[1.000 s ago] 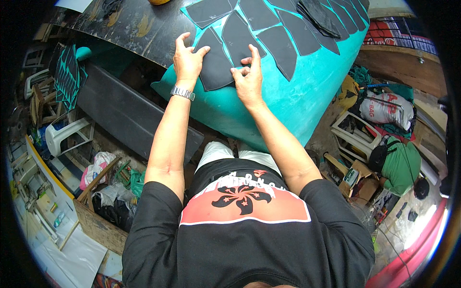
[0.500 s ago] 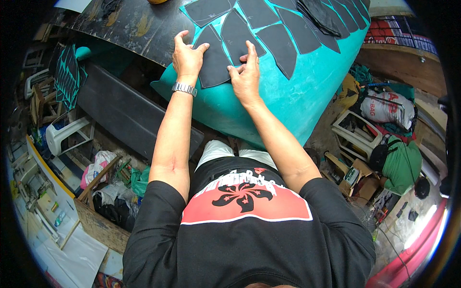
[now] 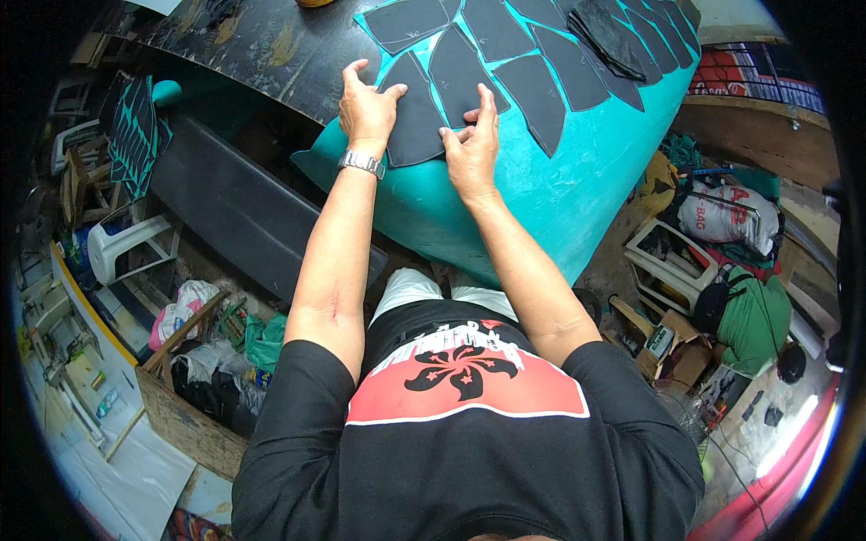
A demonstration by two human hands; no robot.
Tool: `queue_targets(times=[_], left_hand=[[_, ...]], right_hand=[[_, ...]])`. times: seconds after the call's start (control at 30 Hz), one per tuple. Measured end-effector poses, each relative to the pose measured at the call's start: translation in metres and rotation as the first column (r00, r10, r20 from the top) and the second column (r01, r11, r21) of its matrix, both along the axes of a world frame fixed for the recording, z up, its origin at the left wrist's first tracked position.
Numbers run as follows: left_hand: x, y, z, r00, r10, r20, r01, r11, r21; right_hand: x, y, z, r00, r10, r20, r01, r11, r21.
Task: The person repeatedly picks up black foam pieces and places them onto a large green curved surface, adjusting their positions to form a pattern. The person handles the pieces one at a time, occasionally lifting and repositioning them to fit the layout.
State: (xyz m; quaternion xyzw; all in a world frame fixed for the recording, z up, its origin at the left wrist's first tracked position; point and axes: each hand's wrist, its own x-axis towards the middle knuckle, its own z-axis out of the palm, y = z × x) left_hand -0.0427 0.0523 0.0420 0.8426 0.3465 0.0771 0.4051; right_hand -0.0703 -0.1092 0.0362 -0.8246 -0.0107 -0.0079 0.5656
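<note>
Head view, L hand (image 3: 365, 108) spread flat on dark scale-shaped patch (image 3: 413, 117), R hand (image 3: 471, 149) fingers pressing patch's lower right edge, patch lies on teal curved hull (image 3: 577, 189), more dark patches (image 3: 550, 86) alongside, wristwatch (image 3: 361, 163) on L wrist.

Cluttered craft workshop.
A large turquoise form (image 3: 577, 171) carries cut black patches (image 3: 550, 90); wooden crates (image 3: 180, 415), plastic stools (image 3: 126, 248), bags (image 3: 726, 212) and scrap crowd the floor around it.
</note>
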Motion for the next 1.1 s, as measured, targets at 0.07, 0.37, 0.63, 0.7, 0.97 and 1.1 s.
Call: queue_targets(times=[0.07,0.37,0.63,0.7,0.97,1.1], left_hand=[[0.001,0.0,0.001,1.0,0.006,-0.011,-0.006,1.0,-0.011],[0.005,0.001,0.002,0.999,0.019,-0.036,-0.019,1.0,-0.012],[0.024,0.017,0.013,0.948,-0.219,-0.232,0.263,0.948,0.178],[0.031,0.022,0.021,0.914,-0.272,-0.301,0.342,0.915,0.213],[-0.006,0.031,0.012,0.761,-0.649,-0.002,0.48,0.561,0.674],[-0.09,-0.007,-0.001,0.58,-0.782,-0.226,0.756,0.415,0.506]], right_hand=[[0.0,-0.001,0.001,1.0,0.005,-0.002,-0.005,1.0,-0.005],[0.005,0.001,0.002,1.0,0.008,0.024,-0.007,0.997,-0.073],[0.009,0.007,0.015,0.997,0.065,0.033,-0.05,0.94,-0.336],[0.011,0.006,0.021,0.994,0.11,-0.029,-0.112,0.907,-0.406],[0.01,-0.021,0.041,0.983,0.11,-0.145,-0.178,0.743,-0.645],[0.016,-0.032,0.042,0.98,0.172,-0.095,-0.193,0.748,-0.635]])
